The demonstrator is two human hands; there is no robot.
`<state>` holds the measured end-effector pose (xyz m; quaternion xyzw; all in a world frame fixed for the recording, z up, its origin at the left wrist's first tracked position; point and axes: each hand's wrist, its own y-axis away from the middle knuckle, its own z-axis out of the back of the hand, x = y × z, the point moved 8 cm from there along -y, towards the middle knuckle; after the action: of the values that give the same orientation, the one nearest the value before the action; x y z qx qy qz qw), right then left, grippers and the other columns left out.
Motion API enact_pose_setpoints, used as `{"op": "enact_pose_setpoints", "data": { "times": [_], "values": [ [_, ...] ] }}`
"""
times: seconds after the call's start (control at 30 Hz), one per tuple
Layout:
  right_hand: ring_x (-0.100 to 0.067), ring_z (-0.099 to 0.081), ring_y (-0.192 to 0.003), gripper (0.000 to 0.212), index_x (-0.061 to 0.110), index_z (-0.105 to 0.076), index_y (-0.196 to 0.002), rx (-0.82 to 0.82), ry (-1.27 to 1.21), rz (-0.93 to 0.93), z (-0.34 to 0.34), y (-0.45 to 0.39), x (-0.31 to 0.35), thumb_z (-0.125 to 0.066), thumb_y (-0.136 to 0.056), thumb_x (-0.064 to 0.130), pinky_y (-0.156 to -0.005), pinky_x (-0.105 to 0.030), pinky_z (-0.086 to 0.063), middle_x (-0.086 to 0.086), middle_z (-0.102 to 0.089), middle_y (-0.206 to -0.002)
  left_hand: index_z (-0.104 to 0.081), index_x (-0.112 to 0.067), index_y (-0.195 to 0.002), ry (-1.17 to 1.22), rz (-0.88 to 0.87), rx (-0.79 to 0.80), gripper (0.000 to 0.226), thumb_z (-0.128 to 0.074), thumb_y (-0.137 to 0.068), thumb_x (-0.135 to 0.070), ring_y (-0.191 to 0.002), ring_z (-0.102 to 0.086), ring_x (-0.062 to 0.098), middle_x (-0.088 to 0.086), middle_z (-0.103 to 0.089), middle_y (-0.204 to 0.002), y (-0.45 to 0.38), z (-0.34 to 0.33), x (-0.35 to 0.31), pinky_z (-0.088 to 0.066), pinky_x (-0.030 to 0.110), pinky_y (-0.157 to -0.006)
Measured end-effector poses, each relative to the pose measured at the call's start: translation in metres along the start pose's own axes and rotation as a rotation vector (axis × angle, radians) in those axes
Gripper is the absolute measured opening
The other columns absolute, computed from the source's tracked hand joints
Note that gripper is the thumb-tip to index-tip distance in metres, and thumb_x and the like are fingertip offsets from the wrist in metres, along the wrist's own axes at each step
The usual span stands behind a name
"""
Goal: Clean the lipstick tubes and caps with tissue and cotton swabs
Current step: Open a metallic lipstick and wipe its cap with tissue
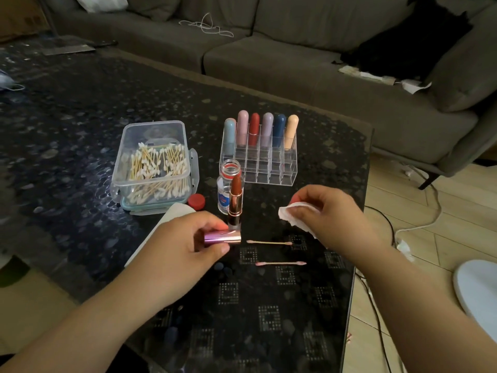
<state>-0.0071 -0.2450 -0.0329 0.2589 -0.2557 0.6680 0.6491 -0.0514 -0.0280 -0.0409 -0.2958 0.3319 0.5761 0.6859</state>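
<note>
My left hand pinches a shiny pink lipstick cap held sideways just above the dark table. Right behind the cap an uncapped lipstick tube with a brown-red bullet stands upright. My right hand grips a crumpled white tissue to the right of the tube, apart from it. Two used cotton swabs with pink-stained tips lie flat between my hands. Several capped lipsticks stand in the back row of a clear acrylic organizer.
A clear plastic box of cotton swabs sits at the left. An open small bottle stands behind the tube, its red cap beside it. White tissue lies under my left wrist. A grey sofa is behind; cables run on the floor at right.
</note>
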Motion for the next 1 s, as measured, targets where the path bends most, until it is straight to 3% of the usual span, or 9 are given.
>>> {"op": "enact_pose_setpoints", "data": {
  "times": [0.1,0.23,0.33,0.43,0.57,0.7,0.8,0.9,1.0],
  "values": [
    [-0.009,-0.055,-0.093,0.016,0.024,-0.071,-0.095,-0.002,0.144,0.108,-0.014,-0.006,0.006,-0.057,-0.092,0.016,-0.072,-0.009,-0.039,0.006,-0.060,-0.099,-0.061,-0.041,-0.087,-0.201,-0.063,-0.022,0.025,-0.073,-0.080,-0.021,-0.086,-0.059,-0.005,-0.022,-0.064,-0.086,0.003,0.004,-0.006,-0.041,0.008,-0.076],
    [-0.016,-0.046,-0.119,0.029,0.026,-0.063,-0.123,0.005,0.378,0.181,-0.033,-0.012,0.010,-0.052,-0.096,0.023,-0.106,-0.031,-0.025,0.005,-0.058,-0.120,-0.056,-0.037,-0.102,-0.394,-0.095,-0.038,0.021,-0.066,-0.086,-0.027,-0.094,-0.053,-0.001,-0.019,-0.059,-0.098,0.000,0.003,-0.007,-0.037,0.010,-0.078],
    [-0.012,-0.033,-0.132,0.044,0.033,-0.045,-0.138,0.025,0.494,0.139,-0.034,-0.015,0.011,-0.053,-0.094,0.035,-0.108,-0.030,-0.012,0.010,-0.048,-0.137,-0.058,-0.033,-0.109,-0.530,-0.141,-0.016,0.021,-0.061,-0.088,-0.034,-0.101,-0.051,0.004,-0.014,-0.059,-0.105,-0.004,-0.002,-0.004,-0.037,0.020,-0.087],
    [-0.015,-0.039,-0.128,0.046,0.027,-0.051,-0.134,-0.073,0.350,0.163,-0.016,-0.013,0.020,-0.062,-0.089,0.033,-0.112,-0.037,-0.024,0.005,-0.053,-0.132,-0.061,-0.029,-0.110,-0.591,-0.191,0.003,0.023,-0.061,-0.088,-0.034,-0.108,-0.049,0.013,-0.010,-0.057,-0.109,-0.007,-0.010,0.000,-0.033,0.027,-0.092],
    [-0.007,-0.050,-0.113,0.035,0.023,-0.060,-0.125,-0.138,0.209,0.170,0.000,-0.007,0.025,-0.062,-0.090,0.025,-0.096,-0.015,-0.034,0.008,-0.058,-0.119,-0.055,-0.031,-0.123,-0.649,-0.222,0.004,0.033,-0.056,-0.091,-0.036,-0.117,-0.045,0.011,-0.011,-0.053,-0.119,-0.006,-0.012,0.000,-0.027,0.027,-0.098],
    [0.006,-0.053,-0.091,0.030,0.024,-0.064,-0.119,-0.161,0.124,0.154,0.008,0.002,0.026,-0.063,-0.089,0.022,-0.074,0.004,-0.034,0.016,-0.059,-0.104,-0.070,-0.024,-0.100,-0.631,-0.235,-0.009,0.039,-0.085,-0.064,-0.029,-0.087,-0.063,0.018,-0.007,-0.064,-0.091,-0.006,-0.010,-0.001,-0.046,0.035,-0.078],
    [0.010,-0.054,-0.088,0.024,0.030,-0.065,-0.112,-0.207,0.032,0.133,0.020,0.010,0.031,-0.063,-0.089,0.023,-0.070,0.001,-0.038,0.017,-0.062,-0.100,-0.066,-0.024,-0.111,-0.580,-0.231,-0.015,0.039,-0.076,-0.075,-0.032,-0.100,-0.059,0.014,-0.008,-0.061,-0.104,-0.001,-0.002,-0.009,-0.039,0.031,-0.089],
    [0.005,-0.059,-0.087,0.020,0.035,-0.064,-0.105,-0.248,-0.079,0.137,0.042,0.014,0.056,-0.062,-0.089,0.023,-0.066,-0.006,-0.041,0.018,-0.064,-0.095,-0.066,-0.023,-0.104,-0.577,-0.262,-0.136,0.035,-0.078,-0.071,-0.030,-0.091,-0.063,0.015,-0.008,-0.063,-0.098,0.002,0.024,-0.021,-0.042,0.029,-0.083],
    [0.008,-0.058,-0.080,0.020,0.039,-0.060,-0.105,-0.180,0.022,0.244,0.057,0.008,0.112,-0.061,-0.088,0.028,-0.058,-0.005,-0.043,0.022,-0.060,-0.087,-0.055,-0.024,-0.119,-0.518,-0.226,-0.212,0.031,-0.058,-0.089,-0.032,-0.103,-0.056,0.012,-0.008,-0.059,-0.112,-0.002,0.062,-0.033,-0.039,0.026,-0.089]
  ]
}}
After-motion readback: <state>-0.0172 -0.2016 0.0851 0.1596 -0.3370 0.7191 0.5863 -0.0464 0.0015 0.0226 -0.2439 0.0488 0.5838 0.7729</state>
